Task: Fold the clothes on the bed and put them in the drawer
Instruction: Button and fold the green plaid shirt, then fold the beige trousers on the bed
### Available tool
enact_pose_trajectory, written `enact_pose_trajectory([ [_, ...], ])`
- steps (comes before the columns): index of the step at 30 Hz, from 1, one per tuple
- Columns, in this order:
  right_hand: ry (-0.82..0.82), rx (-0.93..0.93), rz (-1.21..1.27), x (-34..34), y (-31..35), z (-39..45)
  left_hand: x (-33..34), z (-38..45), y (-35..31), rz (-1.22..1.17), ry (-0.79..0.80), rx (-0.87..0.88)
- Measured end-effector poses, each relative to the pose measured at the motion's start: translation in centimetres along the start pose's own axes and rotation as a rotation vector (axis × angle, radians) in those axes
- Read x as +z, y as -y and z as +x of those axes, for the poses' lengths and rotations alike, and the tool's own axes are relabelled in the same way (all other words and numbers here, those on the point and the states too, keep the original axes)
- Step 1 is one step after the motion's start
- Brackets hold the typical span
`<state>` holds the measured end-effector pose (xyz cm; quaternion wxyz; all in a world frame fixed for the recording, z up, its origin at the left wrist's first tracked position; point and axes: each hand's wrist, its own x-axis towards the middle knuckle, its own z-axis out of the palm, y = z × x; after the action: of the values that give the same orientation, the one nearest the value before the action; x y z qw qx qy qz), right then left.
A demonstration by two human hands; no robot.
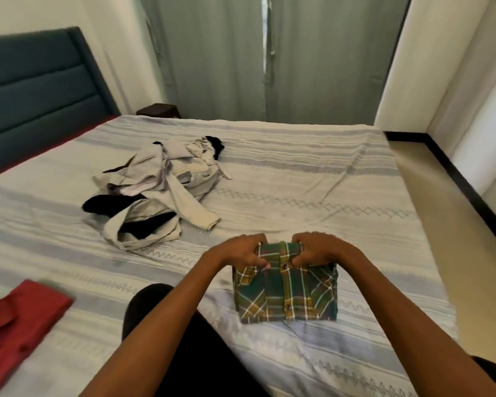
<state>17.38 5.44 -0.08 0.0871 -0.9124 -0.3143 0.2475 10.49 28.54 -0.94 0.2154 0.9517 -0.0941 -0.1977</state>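
— What have you got on the bed?

— I count three lots of clothing. One folded plaid shirt, green and yellow, lies near the foot edge at about five o'clock from the bed's middle. One loose heap of beige and black clothes sits at about ten o'clock from the shirt, well apart from it. One red garment lies flat at the left edge, at about nine o'clock from the shirt; it is blurred.

— And the hands?

— Two, both on the shirt. My left hand has its grip clenched on the collar end, fingers curled into the cloth, at the shirt's eleven o'clock. My right hand grips the same far edge at one o'clock, fingers curled round the fabric. The hands are close together, with a strip of collar between them.

— So the shirt relative to the grip?

— Its body runs from the hands toward six o'clock, flat on the striped bedcover. I see one blue headboard at far left and grey curtains at twelve o'clock beyond the bed.
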Motion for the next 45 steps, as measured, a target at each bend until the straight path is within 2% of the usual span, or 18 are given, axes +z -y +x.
enact_pose_trajectory([
  [5,-0.289,-0.238,-0.220,-2.5,9.7,5.1,-5.2,-9.0,6.1,-0.137,-0.136,-0.153],
  [8,-0.367,-0.347,-0.277,-2.8,16.6,8.0,-6.0,-15.1,10.0,-0.069,-0.370,-0.281],
  [10,-0.355,-0.442,-0.294,-2.5,23.0,9.7,-5.9,-20.2,12.8,-0.041,-0.535,-0.421],
  [12,-0.309,-0.462,-0.270,-2.8,25.6,10.5,-5.7,-22.4,13.5,-0.008,-0.600,-0.492],
  [17,-0.131,-0.717,-0.400,0.1,40.6,13.9,-3.6,-34.2,19.4,-0.074,-0.818,-0.695],
  [21,-0.363,-0.948,-0.369,3.0,50.1,15.6,-2.7,-41.0,23.0,0.055,-1.092,-0.856],
  [23,-0.542,-1.084,-0.285,4.6,53.9,16.3,-2.2,-43.6,24.7,0.180,-1.277,-0.851],
  [25,-0.723,-1.177,-0.167,6.9,56.1,17.1,-1.2,-45.1,26.6,0.344,-1.365,-0.822],
  [27,-0.773,-1.175,-0.142,10.5,57.1,18.1,1.2,-45.6,28.5,0.384,-1.324,-0.909],
  [28,-0.714,-1.150,-0.159,12.9,57.4,19.1,2.9,-45.5,29.6,0.326,-1.261,-0.978],
  [32,-0.067,-0.999,-0.372,22.2,54.2,21.7,11.7,-43.8,32.6,-0.039,-0.927,-1.063],
  [33,0.025,-0.983,-0.392,23.6,53.1,22.1,13.5,-43.3,33.2,-0.102,-0.902,-1.040],
  [35,0.058,-1.002,-0.356,24.5,52.1,22.9,14.6,-42.9,33.6,-0.132,-0.920,-1.047],
  [37,0.110,-1.043,-0.246,23.1,52.3,23.1,13.1,-42.6,33.0,-0.091,-1.035,-1.110],
  [39,0.103,-1.043,0.005,21.0,52.1,23.0,11.4,-42.0,32.1,-0.038,-1.167,-1.210],
  [41,-0.015,-0.969,0.248,18.4,50.6,23.7,9.4,-40.1,31.0,0.026,-1.259,-1.199],
  [43,-0.225,-0.921,0.356,16.0,48.2,25.0,7.9,-37.3,30.4,0.050,-1.317,-1.034],
  [45,-0.434,-0.844,0.365,14.0,45.2,27.1,6.8,-34.0,30.2,0.058,-1.268,-0.826],
])
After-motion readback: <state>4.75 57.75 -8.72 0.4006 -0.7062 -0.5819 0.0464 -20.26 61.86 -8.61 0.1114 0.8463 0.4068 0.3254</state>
